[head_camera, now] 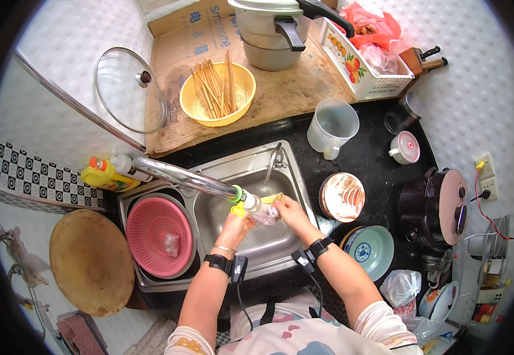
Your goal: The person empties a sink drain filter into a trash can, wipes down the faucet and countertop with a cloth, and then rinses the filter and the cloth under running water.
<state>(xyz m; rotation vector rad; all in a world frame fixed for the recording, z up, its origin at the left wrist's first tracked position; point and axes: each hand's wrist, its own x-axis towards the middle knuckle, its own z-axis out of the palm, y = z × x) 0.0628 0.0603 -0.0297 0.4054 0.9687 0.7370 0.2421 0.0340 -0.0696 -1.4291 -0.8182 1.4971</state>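
Both hands are over the right basin of a stainless steel double sink, under the end of a chrome faucet. A wet, pale pinkish cloth with a yellow part is bunched between them. My right hand pinches its yellow edge. My left hand is at the cloth's left side, partly hidden by the faucet's nozzle, and grips it there. In the left basin sits a pink plastic colander with a small whitish lump inside.
A round wooden board leans left of the sink. Detergent bottles stand behind it. On the right are stacked plates, bowls, a plastic jug and an electric pressure cooker. Behind stands a yellow basket of chopsticks.
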